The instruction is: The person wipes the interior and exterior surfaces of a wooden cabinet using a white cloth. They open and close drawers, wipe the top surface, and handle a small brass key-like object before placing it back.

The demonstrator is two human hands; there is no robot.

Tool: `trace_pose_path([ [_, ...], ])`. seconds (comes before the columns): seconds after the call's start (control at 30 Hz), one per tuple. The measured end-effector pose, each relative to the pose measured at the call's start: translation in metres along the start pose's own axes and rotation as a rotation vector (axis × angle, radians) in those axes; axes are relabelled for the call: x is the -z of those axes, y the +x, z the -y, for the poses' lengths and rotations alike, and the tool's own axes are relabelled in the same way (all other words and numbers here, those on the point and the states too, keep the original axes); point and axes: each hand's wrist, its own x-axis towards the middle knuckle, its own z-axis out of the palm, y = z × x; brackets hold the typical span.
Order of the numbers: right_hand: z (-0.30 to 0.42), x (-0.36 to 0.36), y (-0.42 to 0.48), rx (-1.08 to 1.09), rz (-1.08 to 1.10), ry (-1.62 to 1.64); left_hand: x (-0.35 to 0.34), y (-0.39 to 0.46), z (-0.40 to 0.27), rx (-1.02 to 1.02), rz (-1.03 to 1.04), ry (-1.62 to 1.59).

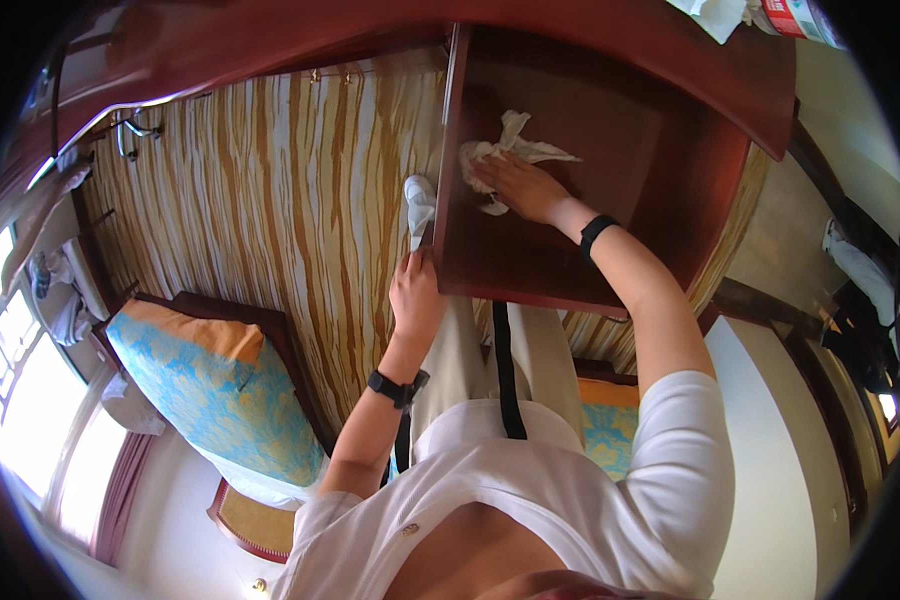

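Note:
A dark reddish wooden drawer [600,255] is pulled out in front of me. Inside it, my right hand [521,187] presses on a crumpled off-white cloth [521,142] near the drawer's left side; part of the cloth is bunched beneath my fingers, and loose ends spread over the drawer bottom. My left hand [418,289] is at the outer left front corner of the drawer, with its fingers bent against the side panel. Exactly how those fingers grip the edge is hidden.
The reddish wooden desk top [682,52] overhangs the drawer, with a printed container [791,19] near its edge. A bed [210,382] with a blue and yellow cover stands at left on the striped carpet [285,187]. A white shoe [420,196] shows beside the drawer.

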Motion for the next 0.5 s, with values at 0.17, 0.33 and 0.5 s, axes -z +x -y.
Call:
trace_pose_path([
  [0.17, -0.040, 0.021, 0.034, -0.137, -0.037, -0.077, -0.012, -0.013, 0.005, 0.046, 0.035, 0.021],
  [0.33, -0.085, 0.023, 0.059, -0.140, -0.385, -0.160, -0.009, -0.012, -0.006, 0.106, 0.047, 0.020],
  [0.5, -0.115, 0.030, 0.058, -0.364, -0.489, -0.260, -0.012, -0.013, -0.007, 0.105, 0.046, 0.026],
])
